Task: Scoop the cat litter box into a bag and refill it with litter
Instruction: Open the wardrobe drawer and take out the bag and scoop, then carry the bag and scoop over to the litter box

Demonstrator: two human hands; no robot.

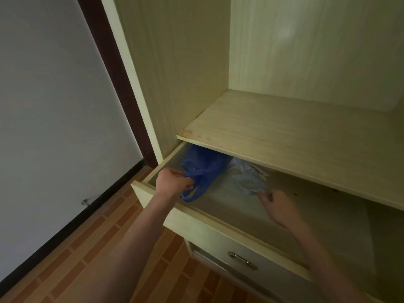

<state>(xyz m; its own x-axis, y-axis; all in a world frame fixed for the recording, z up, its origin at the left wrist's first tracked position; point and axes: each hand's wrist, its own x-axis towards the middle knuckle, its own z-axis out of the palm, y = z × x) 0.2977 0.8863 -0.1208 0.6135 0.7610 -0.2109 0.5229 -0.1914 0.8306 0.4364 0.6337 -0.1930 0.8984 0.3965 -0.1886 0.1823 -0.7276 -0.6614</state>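
Low in the frame, the left hand (175, 182) grips the crumpled blue plastic bag (202, 171) in the open pale wooden drawer (218, 217), while the right hand (278, 207) pinches the pale slotted plastic litter scoop (249, 184), lying just up-left of it, its handle toward the fingers.

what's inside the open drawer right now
A blue plastic bag, gripped by the left hand, and a pale slotted litter scoop that the right hand grips. The shelf covers the drawer's back.
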